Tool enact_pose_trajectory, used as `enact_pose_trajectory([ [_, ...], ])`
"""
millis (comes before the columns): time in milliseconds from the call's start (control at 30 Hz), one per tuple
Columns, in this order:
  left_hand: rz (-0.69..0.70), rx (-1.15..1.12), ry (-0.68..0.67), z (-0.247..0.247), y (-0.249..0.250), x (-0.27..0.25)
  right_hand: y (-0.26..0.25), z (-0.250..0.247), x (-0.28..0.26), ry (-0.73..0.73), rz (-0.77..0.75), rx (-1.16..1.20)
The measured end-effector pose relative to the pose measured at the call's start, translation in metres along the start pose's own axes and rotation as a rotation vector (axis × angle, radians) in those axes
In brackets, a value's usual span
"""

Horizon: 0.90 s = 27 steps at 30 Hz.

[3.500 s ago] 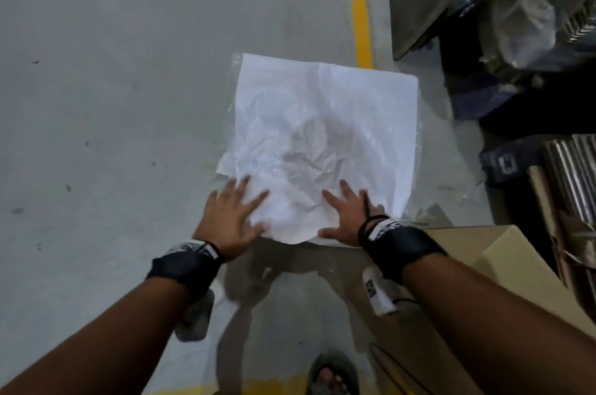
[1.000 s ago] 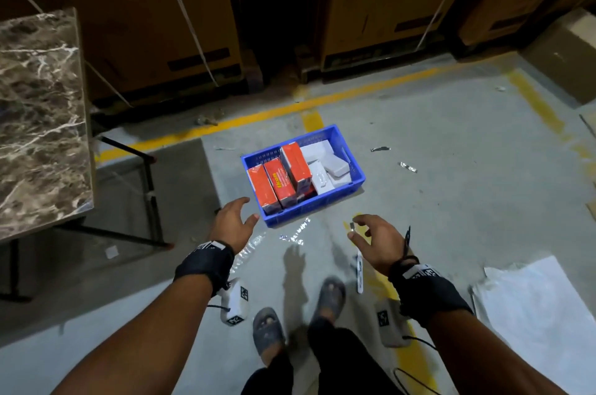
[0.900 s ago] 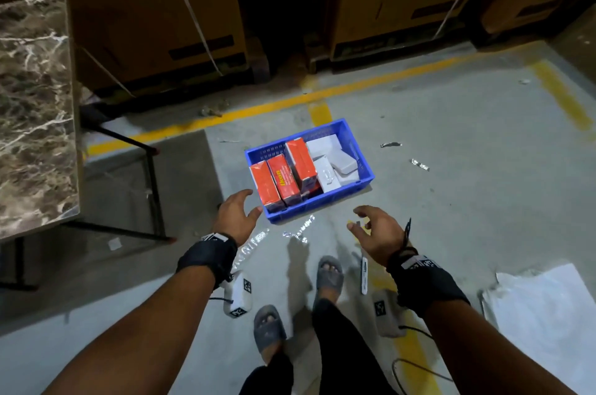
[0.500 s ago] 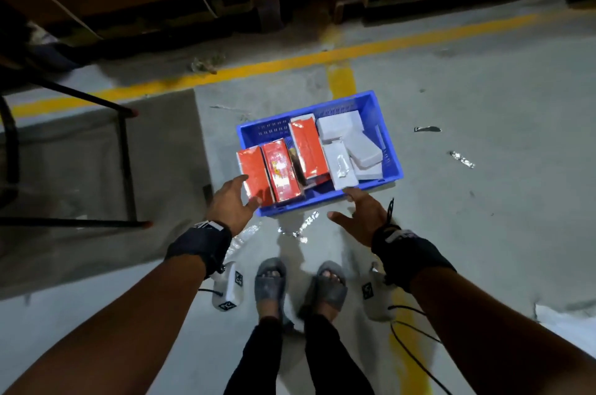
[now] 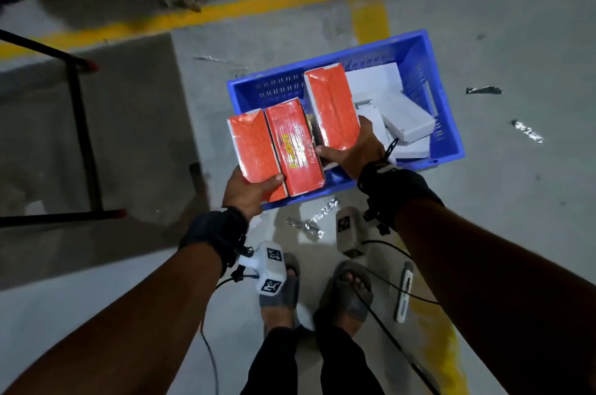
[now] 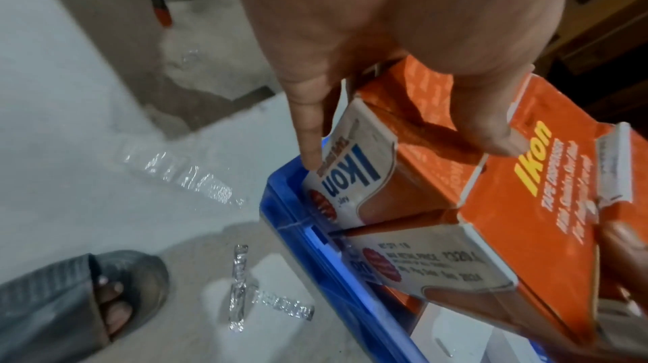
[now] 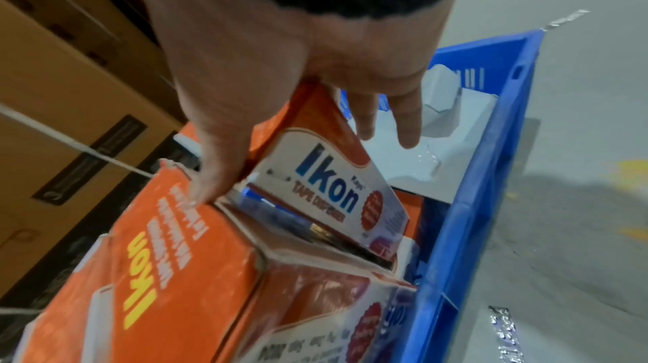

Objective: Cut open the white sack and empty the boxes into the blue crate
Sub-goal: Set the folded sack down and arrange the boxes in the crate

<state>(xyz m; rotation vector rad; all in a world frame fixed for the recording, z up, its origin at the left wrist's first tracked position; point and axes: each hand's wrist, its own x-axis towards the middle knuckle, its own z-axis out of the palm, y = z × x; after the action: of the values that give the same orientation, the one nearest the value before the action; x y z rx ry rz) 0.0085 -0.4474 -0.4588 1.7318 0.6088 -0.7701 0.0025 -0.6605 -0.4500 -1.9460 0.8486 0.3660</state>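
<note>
The blue crate (image 5: 446, 123) sits on the floor with three orange boxes on its left side and several white boxes (image 5: 403, 119) on its right. My left hand (image 5: 258, 188) grips the near end of the leftmost orange box (image 5: 253, 146), thumb on top; the left wrist view shows my left hand (image 6: 403, 142) on that box (image 6: 431, 119) above the crate's rim (image 6: 315, 252). My right hand (image 5: 348, 143) holds the third orange box (image 5: 332, 111), and in the right wrist view its thumb and fingers (image 7: 407, 125) straddle that box (image 7: 329, 183). The white sack is out of view.
A utility knife (image 5: 404, 291) lies on the floor by my right foot. Shiny tape scraps (image 5: 309, 222) lie in front of the crate and to its right. A black table frame with red feet (image 5: 80, 136) stands at the left. A yellow floor line (image 5: 258, 4) runs behind.
My head has come down closer to the crate. Both hands moved from the crate's near rim onto the orange boxes and took hold of them. The white sack left the view.
</note>
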Motion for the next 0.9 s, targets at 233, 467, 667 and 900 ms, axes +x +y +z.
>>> enact_pose_trajectory([
  [233, 0.198, 0.016, -0.038, 0.021, 0.004, -0.008, 0.012, -0.024, 0.016, 0.064, 0.076, 0.007],
  [467, 0.521, 0.15, -0.216, 0.05, 0.026, -0.024, 0.022, -0.082, 0.034, 0.026, 0.18, 0.322],
  [667, 0.674, 0.427, -0.193, 0.05, 0.077, 0.027, 0.023, -0.111, 0.064, 0.091, 0.313, 0.345],
  [900, 0.622, 0.765, -0.045, 0.036, 0.07, 0.073, 0.035, -0.137, 0.065, 0.056, 0.402, 0.249],
])
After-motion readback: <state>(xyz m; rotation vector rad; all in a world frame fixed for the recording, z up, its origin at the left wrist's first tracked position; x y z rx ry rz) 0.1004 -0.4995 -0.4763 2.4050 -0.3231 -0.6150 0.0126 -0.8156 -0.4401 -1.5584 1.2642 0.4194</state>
